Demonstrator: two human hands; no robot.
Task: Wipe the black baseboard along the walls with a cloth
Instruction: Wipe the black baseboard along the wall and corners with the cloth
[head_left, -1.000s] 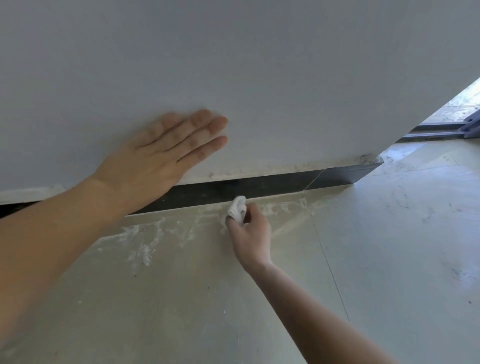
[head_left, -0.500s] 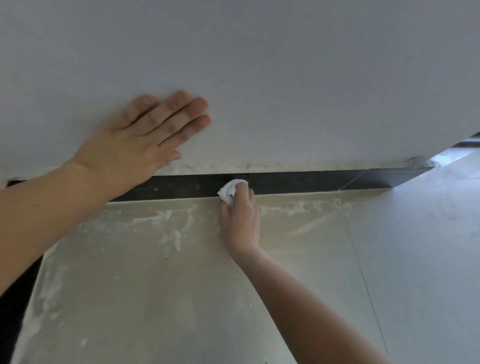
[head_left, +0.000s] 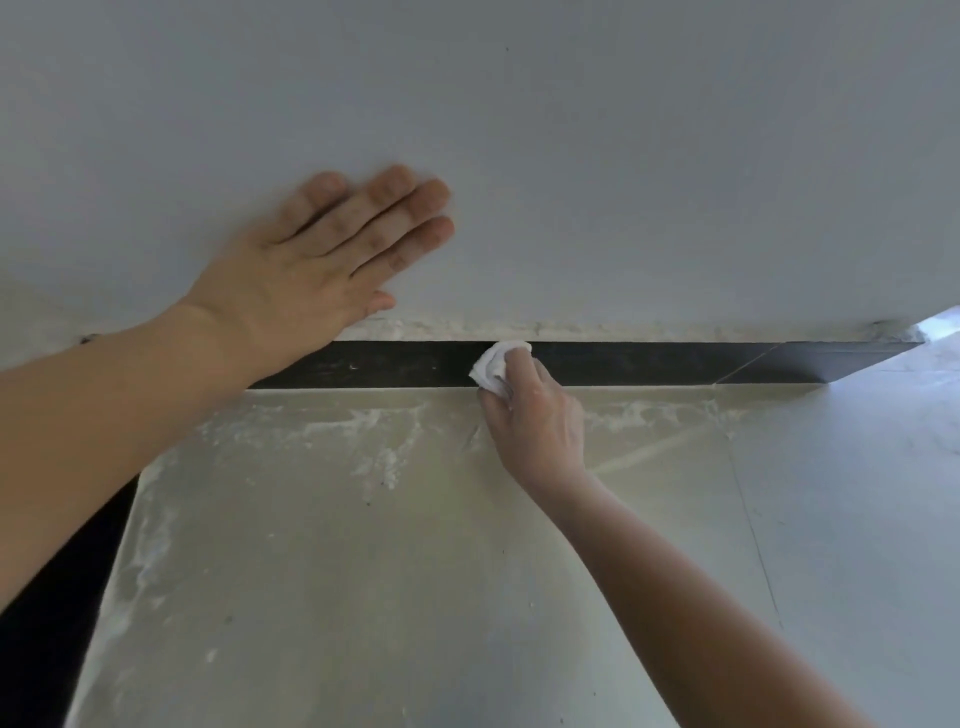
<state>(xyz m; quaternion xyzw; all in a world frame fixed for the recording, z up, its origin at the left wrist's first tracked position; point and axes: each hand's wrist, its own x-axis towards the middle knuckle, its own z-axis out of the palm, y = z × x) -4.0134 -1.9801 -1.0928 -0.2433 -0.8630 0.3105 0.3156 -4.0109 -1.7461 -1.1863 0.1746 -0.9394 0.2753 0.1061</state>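
A black baseboard (head_left: 649, 364) runs along the foot of the white wall (head_left: 571, 156), with pale smears on its left stretch. My right hand (head_left: 535, 421) is shut on a small crumpled white cloth (head_left: 491, 369) and presses it against the baseboard near the middle. My left hand (head_left: 317, 270) lies flat on the wall above the baseboard, fingers together and extended, holding nothing. Its forearm hides the left end of this baseboard. A second black baseboard strip (head_left: 47, 623) runs down the left edge of the view.
The pale floor (head_left: 363, 571) carries white dust and plaster smears close to the wall. The wall ends at a corner (head_left: 893, 332) at the right, where the floor (head_left: 883, 493) continues past it.
The view has swung so the wall faces me squarely. My right hand has lifted the cloth from the floor edge onto the baseboard face. My left hand has stayed flat on the wall.
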